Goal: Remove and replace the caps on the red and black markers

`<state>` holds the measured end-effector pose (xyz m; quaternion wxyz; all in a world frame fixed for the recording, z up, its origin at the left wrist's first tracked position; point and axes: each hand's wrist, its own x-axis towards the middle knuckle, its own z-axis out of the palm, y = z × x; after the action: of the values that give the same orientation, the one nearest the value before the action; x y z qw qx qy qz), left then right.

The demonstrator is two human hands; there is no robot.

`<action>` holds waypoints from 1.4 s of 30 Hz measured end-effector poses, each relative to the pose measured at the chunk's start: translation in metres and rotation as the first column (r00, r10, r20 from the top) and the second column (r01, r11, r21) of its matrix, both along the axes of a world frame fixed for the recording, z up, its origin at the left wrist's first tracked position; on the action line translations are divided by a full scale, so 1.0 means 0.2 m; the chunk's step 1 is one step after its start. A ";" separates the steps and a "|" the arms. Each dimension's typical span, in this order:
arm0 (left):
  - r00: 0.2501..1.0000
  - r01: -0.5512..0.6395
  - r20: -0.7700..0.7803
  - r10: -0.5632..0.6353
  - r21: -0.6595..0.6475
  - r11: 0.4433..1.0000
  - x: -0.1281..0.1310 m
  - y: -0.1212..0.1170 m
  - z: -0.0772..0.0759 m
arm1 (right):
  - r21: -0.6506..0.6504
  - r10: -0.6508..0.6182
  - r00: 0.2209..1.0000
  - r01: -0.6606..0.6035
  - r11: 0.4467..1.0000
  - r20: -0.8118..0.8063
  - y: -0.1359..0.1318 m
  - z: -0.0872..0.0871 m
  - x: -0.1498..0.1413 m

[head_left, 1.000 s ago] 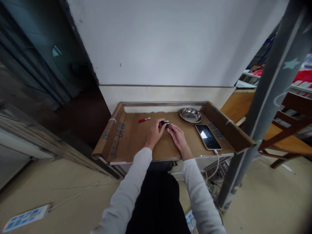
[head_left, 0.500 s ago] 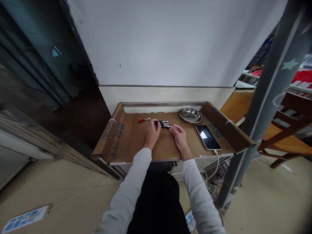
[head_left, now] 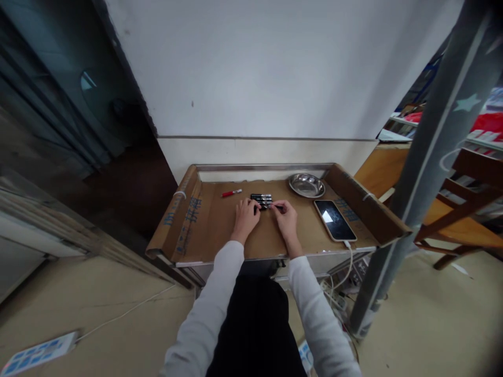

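Several black markers (head_left: 261,198) lie side by side in a small row on the cardboard. My left hand (head_left: 245,217) is closed at the left end of the nearest marker, with a dark tip showing by its thumb. On the other side, my right hand (head_left: 287,219) pinches the right end of that near marker, its fingertips touching the row's edge. Part of the near marker is hidden by my fingers. A red marker (head_left: 231,193) with a whitish end lies apart, up and left of my left hand.
Cardboard covers the small table (head_left: 214,230), with folded-up sides at left and right. A shiny metal dish (head_left: 307,185) sits at the back right. In front of it lies a phone (head_left: 335,220) with a white cable (head_left: 350,264) hanging over the edge. A grey post (head_left: 426,157) stands at right.
Both hands have drawn slightly toward me, from the middle of the marker row to its near side. More of the black markers now shows. The red marker stays put.
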<state>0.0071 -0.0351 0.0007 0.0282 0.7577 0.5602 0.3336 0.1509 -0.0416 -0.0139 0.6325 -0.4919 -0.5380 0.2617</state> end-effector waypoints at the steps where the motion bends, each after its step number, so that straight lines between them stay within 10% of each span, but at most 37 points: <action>1: 1.000 -0.009 0.003 0.009 0.002 1.000 0.00 0.00 0.00 | -0.005 0.023 0.999 -0.022 1.000 0.035 0.00 0.00 -0.01; 10: 0.996 0.062 -0.063 -0.065 -0.048 0.997 0.01 -0.02 0.01 | -0.033 0.147 0.866 -0.150 0.988 0.478 -0.02 0.04 -0.03; 28: 1.000 -0.010 -0.004 0.010 -0.010 1.000 0.02 -0.01 0.00 | 0.024 -0.064 0.855 0.061 0.998 0.514 -0.02 0.00 0.00; 38: 0.877 -0.471 0.077 0.474 -0.058 0.880 0.01 0.03 0.01 | 0.005 -0.008 0.886 0.007 1.000 0.463 -0.02 -0.01 -0.01; 42: 0.871 -0.489 0.030 0.491 -0.041 0.871 0.01 0.04 0.00 | 0.005 0.030 0.903 -0.036 0.999 0.428 -0.02 -0.01 -0.02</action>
<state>0.0100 -0.0274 0.0007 -0.0341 0.5838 0.7385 0.3356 0.1475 -0.0453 -0.0162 0.4975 -0.5243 -0.6735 0.1546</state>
